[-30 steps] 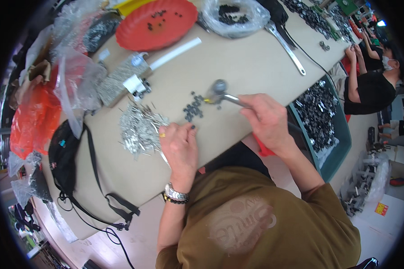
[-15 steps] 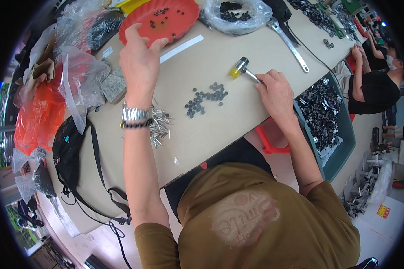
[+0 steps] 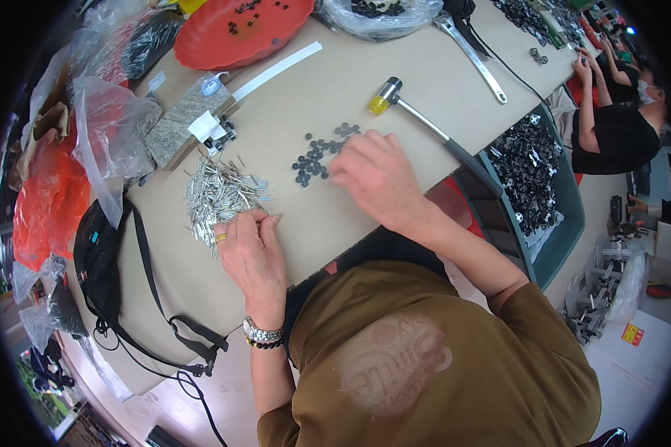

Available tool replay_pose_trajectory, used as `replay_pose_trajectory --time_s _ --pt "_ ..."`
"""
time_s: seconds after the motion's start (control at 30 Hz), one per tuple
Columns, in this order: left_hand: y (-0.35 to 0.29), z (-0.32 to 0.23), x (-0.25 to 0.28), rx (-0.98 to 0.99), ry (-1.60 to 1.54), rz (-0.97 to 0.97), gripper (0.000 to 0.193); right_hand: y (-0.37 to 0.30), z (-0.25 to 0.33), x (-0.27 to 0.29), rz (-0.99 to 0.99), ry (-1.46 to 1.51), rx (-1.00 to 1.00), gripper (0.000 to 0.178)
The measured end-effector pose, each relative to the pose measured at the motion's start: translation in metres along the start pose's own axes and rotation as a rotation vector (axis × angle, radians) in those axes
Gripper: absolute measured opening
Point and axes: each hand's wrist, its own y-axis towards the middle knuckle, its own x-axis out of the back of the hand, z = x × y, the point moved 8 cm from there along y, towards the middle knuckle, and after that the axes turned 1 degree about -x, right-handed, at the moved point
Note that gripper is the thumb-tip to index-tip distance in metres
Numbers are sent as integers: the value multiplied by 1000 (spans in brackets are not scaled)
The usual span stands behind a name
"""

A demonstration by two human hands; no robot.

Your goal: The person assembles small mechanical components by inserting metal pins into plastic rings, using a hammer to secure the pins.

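My left hand point(image 3: 251, 249) is at the near edge of a heap of thin silvery metal pins point(image 3: 220, 192). Its fingers are bent and pressed together; whatever lies between the tips is hidden. Just right of some small dark round discs point(image 3: 313, 159), my right hand point(image 3: 376, 175) reaches over the table, its curled fingers blurred by motion. A mallet point(image 3: 425, 125) with a yellow-tipped metal head lies beyond that hand, its dark grip reaching past the table edge. Behind the pins rests a grey block point(image 3: 177, 128) with a white paper piece and small dark metal parts beside it.
A red plate point(image 3: 246, 45) with dark bits, a plastic bag point(image 3: 380, 26) of black parts and a wrench point(image 3: 473, 59) lie farther back. A green bin point(image 3: 566, 246) of black parts stands right. Plastic bags and a black pouch point(image 3: 99, 261) lie left. People sit far right.
My left hand has left the red plate and come back to the pins. My right hand has let go of the mallet and moved left to the discs.
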Motion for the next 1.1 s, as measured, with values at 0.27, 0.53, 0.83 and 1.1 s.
replay_pose_trajectory --time_s 0.27,0.53,0.83,1.1 --pt "-7 -10 -6 -78 145 11 14 -1 6 -18 12 -53 0 13" --pt "-15 -2 -15 322 -727 70 8 -17 7 -12 130 200 -59 14" --pt "-14 -11 -38 374 -1097 84 7 -33 -36 33 -28 193 -249 16" --pt "-4 -17 -40 272 -889 115 8 -49 -45 34 -20 222 -330 11"
